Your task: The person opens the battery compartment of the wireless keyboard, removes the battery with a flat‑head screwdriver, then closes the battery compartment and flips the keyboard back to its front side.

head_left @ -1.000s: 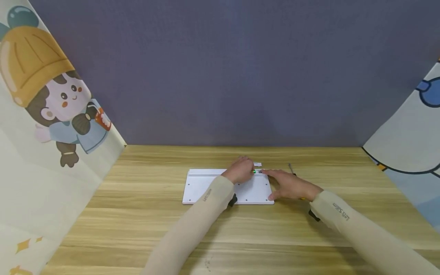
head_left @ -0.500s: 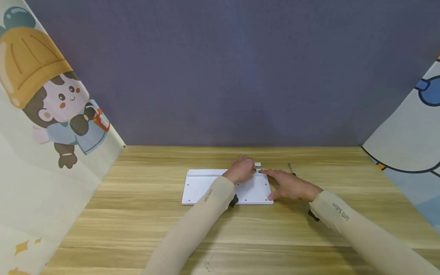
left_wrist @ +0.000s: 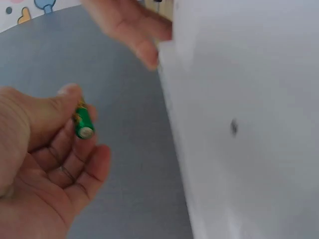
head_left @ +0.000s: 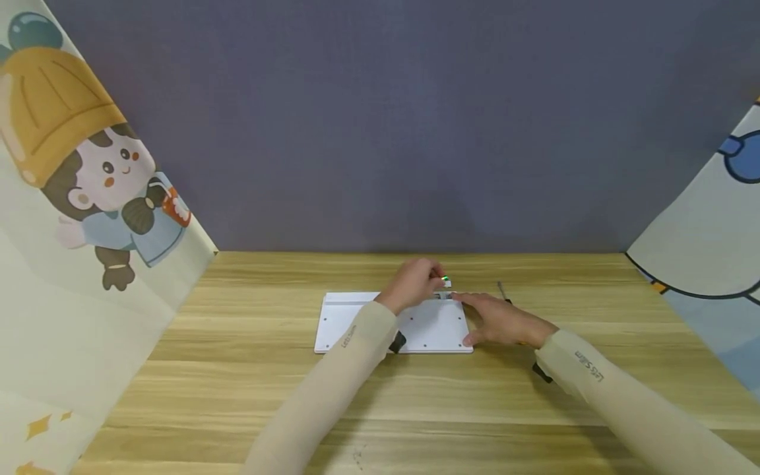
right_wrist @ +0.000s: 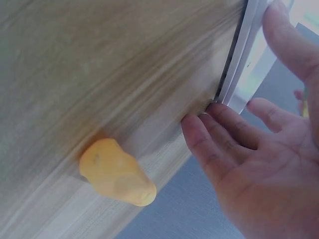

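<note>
A white keyboard [head_left: 436, 330] lies on the wooden table with its screw-dotted underside up. An exposed battery slot [head_left: 443, 296] shows at its far right edge. Between thumb and fingertips my left hand [head_left: 410, 285] pinches a small green battery [left_wrist: 83, 123], held just beyond that edge. My right hand [head_left: 497, 319] rests at the keyboard's right end, thumb on the near corner and index finger by the slot. Its fingers are extended in the right wrist view, some touching the table.
Just past the keyboard is a small white piece [head_left: 448, 284], partly covered by the left hand and battery. A screwdriver [head_left: 501, 289] lies right of the keyboard, its orange handle [right_wrist: 114, 172] beneath the right forearm. A grey-blue panel [head_left: 380, 132] stands behind the table.
My left hand has lifted away from the battery slot, moving up and outward with the green battery. More of the slot now shows. The right hand keeps its place.
</note>
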`<state>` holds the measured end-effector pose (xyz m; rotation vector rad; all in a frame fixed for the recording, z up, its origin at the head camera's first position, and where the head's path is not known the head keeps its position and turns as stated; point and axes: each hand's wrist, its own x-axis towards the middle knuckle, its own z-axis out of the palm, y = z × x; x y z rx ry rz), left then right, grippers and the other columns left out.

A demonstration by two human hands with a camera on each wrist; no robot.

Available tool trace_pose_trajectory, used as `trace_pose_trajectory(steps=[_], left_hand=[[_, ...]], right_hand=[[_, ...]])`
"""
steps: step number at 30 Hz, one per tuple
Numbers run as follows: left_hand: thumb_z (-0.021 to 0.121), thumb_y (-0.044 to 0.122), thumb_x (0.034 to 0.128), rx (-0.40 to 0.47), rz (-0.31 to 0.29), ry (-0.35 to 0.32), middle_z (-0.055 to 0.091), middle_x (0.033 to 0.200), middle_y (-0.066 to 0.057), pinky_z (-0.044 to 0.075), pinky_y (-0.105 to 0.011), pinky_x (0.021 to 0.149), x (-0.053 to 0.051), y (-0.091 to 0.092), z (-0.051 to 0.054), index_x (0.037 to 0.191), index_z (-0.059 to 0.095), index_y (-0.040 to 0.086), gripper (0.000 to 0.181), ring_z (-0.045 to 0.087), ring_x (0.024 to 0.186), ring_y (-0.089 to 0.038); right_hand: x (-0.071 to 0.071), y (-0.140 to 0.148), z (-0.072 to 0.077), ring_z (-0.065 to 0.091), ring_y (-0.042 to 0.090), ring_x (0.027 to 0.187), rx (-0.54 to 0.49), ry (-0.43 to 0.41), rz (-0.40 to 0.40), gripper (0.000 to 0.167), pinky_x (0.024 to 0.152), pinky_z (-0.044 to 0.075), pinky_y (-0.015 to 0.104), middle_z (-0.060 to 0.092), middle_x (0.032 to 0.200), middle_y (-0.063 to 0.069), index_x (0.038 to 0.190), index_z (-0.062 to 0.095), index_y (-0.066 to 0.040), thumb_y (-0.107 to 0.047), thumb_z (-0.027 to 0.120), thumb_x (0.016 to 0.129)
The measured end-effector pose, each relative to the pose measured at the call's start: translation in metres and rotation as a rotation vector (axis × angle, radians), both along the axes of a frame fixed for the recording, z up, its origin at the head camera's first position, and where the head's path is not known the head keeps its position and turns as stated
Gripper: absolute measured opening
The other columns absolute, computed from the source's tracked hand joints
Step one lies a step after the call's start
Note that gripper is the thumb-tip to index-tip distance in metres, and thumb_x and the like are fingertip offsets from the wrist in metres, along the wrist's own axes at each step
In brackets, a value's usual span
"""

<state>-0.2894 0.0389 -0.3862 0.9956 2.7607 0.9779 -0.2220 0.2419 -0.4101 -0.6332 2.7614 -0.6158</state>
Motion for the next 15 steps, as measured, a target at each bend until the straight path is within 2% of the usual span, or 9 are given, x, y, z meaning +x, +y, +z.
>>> trace_pose_trajectory(steps=[4,7,11,15], left_hand=[[0.066,0.013,0.0894,0.066,-0.024,0.044,0.064,0.085,0.004,0.047,-0.016,0.063,-0.001,-0.013,0.008,0.096,0.069,0.007,0.010,0.058,0.074,-0.005],[0.068,0.012,0.0881,0.087,-0.017,0.064,0.065,0.084,0.004,0.048,-0.016,0.063,-0.002,-0.025,0.015,0.094,0.070,0.007,0.008,0.058,0.074,-0.005],[0.069,0.011,0.0873,0.077,0.030,0.091,0.064,0.082,0.004,0.048,-0.019,0.064,-0.007,-0.045,0.020,0.091,0.070,0.007,0.006,0.058,0.074,-0.007],[0.068,0.011,0.0875,0.014,0.093,0.104,0.064,0.083,0.003,0.048,-0.022,0.066,-0.014,-0.070,0.019,0.090,0.070,0.007,0.005,0.058,0.074,-0.009]], right_hand=[[0.000,0.000,0.000,0.036,0.040,0.128,-0.003,-0.002,0.002,0.092,0.099,0.033,0.055,0.040,0.142,0.020,0.146,0.034,-0.005,-0.035,0.081,0.073],[0.000,0.001,0.000,0.036,0.041,0.127,-0.004,-0.003,-0.002,0.091,0.098,0.034,0.056,0.040,0.142,0.021,0.146,0.034,-0.006,-0.034,0.081,0.073],[0.001,0.001,0.000,0.035,0.042,0.128,-0.016,0.003,-0.010,0.091,0.099,0.033,0.056,0.039,0.142,0.022,0.146,0.034,-0.006,-0.033,0.081,0.073],[0.002,0.000,0.000,0.034,0.043,0.128,-0.022,0.000,-0.010,0.091,0.099,0.032,0.056,0.038,0.143,0.022,0.146,0.034,-0.006,-0.034,0.080,0.073]])
